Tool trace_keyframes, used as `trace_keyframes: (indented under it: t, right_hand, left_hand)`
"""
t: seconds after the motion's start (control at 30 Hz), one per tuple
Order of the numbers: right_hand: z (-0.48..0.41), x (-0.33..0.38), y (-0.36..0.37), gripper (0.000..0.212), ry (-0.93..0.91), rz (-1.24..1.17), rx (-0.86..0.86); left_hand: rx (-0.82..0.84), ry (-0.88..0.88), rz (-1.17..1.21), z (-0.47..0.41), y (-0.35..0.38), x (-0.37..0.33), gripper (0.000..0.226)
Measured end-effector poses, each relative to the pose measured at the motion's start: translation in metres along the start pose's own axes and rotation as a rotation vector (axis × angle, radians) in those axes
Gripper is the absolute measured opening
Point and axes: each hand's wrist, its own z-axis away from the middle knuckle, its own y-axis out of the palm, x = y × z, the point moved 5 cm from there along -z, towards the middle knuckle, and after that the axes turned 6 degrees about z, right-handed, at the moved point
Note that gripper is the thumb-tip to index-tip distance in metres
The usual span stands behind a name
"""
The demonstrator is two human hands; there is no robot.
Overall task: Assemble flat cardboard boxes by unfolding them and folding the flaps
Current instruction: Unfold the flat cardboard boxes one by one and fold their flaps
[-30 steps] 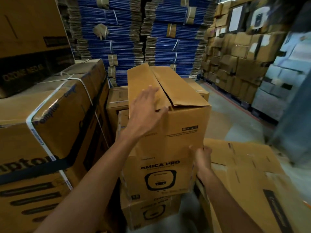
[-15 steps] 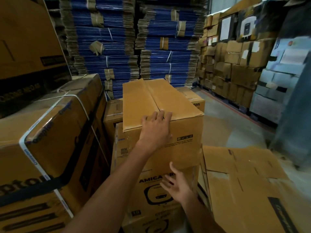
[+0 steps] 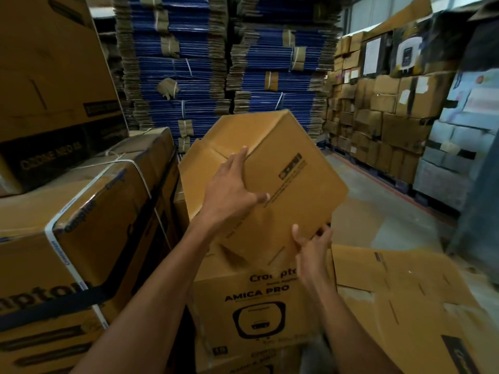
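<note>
Warehouse stacks (image 3: 189, 63) behind; box (image 3: 291, 184) judged mid-turn: left hand (image 3: 229, 193) pressed flat, right hand (image 3: 313, 247) gripping its lower corner. Next: fold remaining flaps.

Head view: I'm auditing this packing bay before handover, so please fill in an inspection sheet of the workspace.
Surface: printed box serves as the bench; bare floor to its right.
Job's things: tilted box, flaps folded closed, leaning over the printed box; flat cardboard lies at right.
Clutter: strapped carton close on the left.
Hands: left hand lies spread across the tilted box's upper edge; right hand grips its lower corner.
Cables: nothing seen.
Surroundings: blue stacks of flat cardboard behind; wall of cartons at right.
</note>
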Motion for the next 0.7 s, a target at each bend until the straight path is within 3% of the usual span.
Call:
trace_keyframes:
  t: [0.2,0.47,0.6,0.7]
  right_hand:
    - [-0.036,0.123,0.006,0.069,-0.347,0.451,0.041]
    - [-0.009,0.230,0.060,0.075,-0.710,0.951,0.187]
    - [0.012,0.242,0.103,0.075,-0.897,1.341,0.321]
    - [0.026,0.212,0.123,0.077,-1.074,1.581,0.390]
  left_hand:
    - [-0.179,-0.093,0.533,0.021,-0.012,0.012,0.097]
    - [-0.402,-0.224,1.145,0.055,0.051,0.041,0.081]
    - [-0.444,-0.480,1.377,0.074,0.109,0.047,0.080]
    - [-0.328,-0.704,1.574,0.095,0.160,0.053,0.077]
